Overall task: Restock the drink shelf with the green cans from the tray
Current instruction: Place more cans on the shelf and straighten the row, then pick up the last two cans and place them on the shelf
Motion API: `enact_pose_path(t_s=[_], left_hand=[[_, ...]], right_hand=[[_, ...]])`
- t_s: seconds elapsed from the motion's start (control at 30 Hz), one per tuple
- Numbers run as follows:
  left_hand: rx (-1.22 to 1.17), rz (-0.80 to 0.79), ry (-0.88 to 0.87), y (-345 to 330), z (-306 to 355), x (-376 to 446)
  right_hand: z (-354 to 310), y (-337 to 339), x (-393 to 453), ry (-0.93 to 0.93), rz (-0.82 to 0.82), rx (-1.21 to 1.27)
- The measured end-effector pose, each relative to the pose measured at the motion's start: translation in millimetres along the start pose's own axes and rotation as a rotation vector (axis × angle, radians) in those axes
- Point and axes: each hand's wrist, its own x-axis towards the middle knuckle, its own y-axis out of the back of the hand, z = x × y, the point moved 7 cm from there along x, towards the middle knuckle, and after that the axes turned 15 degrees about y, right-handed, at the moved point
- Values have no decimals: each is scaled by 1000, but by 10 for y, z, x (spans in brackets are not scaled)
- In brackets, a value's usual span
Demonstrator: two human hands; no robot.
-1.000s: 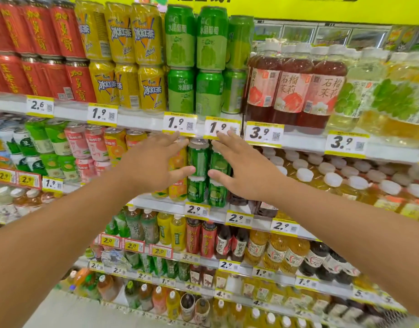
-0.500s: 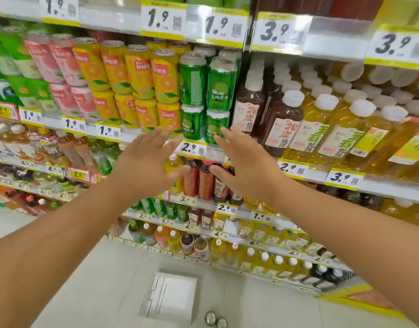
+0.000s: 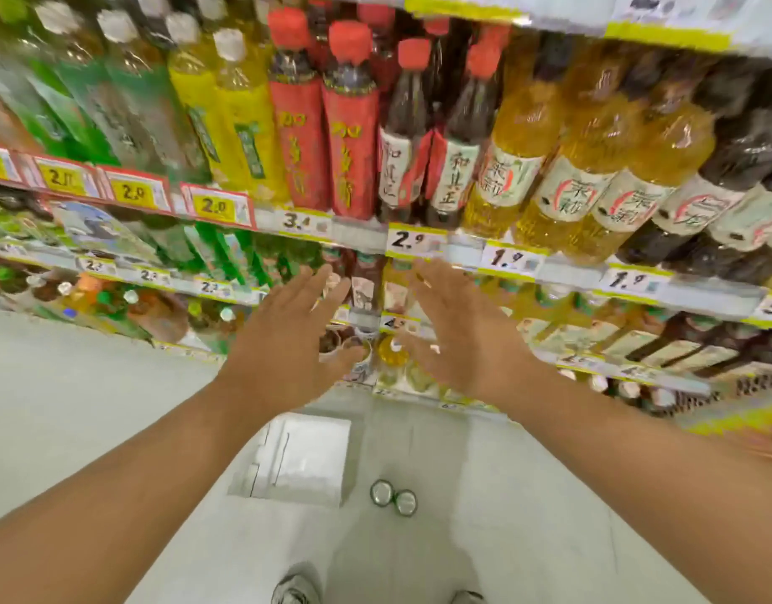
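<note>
Left hand (image 3: 284,337) and right hand (image 3: 462,337) both spread, empty, in front of lower shelf (image 3: 563,276) rows. Two green cans (image 3: 394,497) upright on floor (image 3: 70,407), just right of white tray (image 3: 301,459).

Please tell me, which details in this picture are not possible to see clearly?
- Two green cans on the floor, head view: only their tops show, labels hidden.
- White tray: washed out, contents unreadable.
- Lowest shelf bottles: hidden behind the left hand and right hand.
- Shoes: cut off by the bottom edge.
- Price tags at left: motion-blurred.
</note>
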Motion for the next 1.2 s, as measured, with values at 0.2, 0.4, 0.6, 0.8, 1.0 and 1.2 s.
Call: enact_pose_path(t_s=[0.2, 0.4, 0.6, 0.8, 1.0, 1.2], left_hand=[[-54, -12, -5, -1719, 82, -208], [-124, -55, -4, -3242, 51, -561], [-97, -164, 111, -4588, 63, -674], [-71, -233, 91, -5550, 147, -804], [-85, -299, 80, -6046, 213, -906], [-85, -412, 26, -6392, 260, -1062]], right_hand=[[82, -1649, -750, 24, 9, 61], [56, -3114, -1276, -1, -90, 112], [144, -4343, -1836, -38, -208, 163], [209, -5250, -2351, -28, -288, 249], [118, -5691, -2664, 15, -365, 269], [-10, -5980, -2857, 8, -514, 392]])
